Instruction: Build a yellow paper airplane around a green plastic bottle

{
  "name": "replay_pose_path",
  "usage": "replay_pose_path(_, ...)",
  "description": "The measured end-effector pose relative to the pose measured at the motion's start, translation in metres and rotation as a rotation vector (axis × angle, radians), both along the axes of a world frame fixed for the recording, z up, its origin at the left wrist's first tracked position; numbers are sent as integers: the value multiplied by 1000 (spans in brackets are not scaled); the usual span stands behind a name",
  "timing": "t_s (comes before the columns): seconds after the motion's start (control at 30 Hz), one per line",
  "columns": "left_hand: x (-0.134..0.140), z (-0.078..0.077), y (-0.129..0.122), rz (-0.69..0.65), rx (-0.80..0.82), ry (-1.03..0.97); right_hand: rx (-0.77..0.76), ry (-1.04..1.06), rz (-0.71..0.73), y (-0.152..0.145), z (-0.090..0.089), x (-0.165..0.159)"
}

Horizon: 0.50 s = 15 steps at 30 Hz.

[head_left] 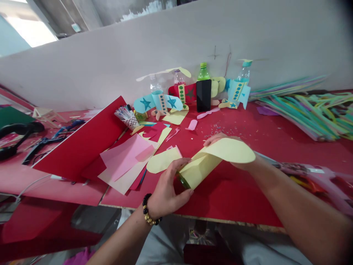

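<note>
Left hand point(163, 194) curves around the near end of a green bottle point(182, 181); the person's right hand point(215, 138) holds the pale yellow paper point(200, 170) wrapped about it, that grip partly hidden. The bottle lies between them over the red tabletop point(271, 129), long axis slanting away rightward, its uncovered end beside the left hand.

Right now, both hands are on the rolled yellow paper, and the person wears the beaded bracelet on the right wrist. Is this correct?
Not entirely: the beaded bracelet is on the left wrist, as the head view shows. The rest is right: the left hand and right hand are both on the rolled yellow paper.
</note>
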<state>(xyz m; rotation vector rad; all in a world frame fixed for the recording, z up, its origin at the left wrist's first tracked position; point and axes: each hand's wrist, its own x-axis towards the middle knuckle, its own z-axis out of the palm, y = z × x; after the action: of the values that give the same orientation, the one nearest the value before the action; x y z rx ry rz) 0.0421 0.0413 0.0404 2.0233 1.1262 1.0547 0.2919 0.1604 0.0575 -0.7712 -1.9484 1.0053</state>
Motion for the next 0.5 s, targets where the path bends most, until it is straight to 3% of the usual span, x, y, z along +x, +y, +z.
replay_pose_path(0.1, -2, -2, 0, -48, -69, -103, -94, -112, -110, -8, 6, -4)
replay_pose_path(0.2, -5, -4, 1, -58, -117, -136, -271, -150, -103, -11, 12, -5)
replay_pose_path(0.3, -6, -4, 1, -66, -130, -156, -409, -53, -64, -10, 14, -5)
replay_pose_path(0.5, 0, 8, 1, -47, -94, -32, -470, -4, -32, -6, 12, -1)
